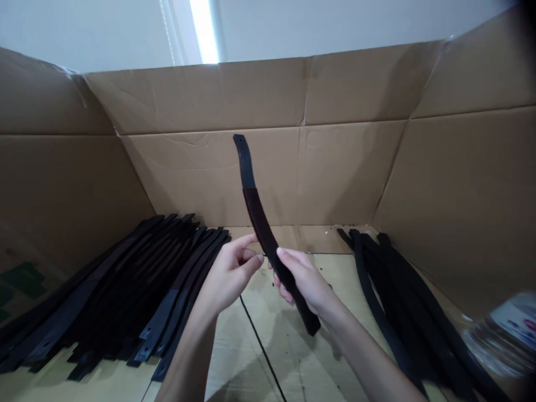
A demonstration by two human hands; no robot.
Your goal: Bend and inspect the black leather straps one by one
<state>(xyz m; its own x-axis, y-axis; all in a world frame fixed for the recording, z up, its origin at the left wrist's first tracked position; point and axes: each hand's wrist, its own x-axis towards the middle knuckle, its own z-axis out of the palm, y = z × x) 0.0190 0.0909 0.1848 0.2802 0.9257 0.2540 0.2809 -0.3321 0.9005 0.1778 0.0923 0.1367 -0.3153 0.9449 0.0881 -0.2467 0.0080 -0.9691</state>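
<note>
A long, curved black leather strap [262, 223] is being gripped near its lower end by the right hand [305, 282] and held upright above the cardboard floor [293, 346]. Its edge is being pinched by the left hand [228, 276]. Piles of similar black straps [121, 290] are lying alongside.

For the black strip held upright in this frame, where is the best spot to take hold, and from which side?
Probably the lower, dark-wrapped stretch of the black strip, where the right hand already grips it from the right. The strip is long, thin and curved, so a low hold steadies it. The left hand pinches beside it from the left.
</note>
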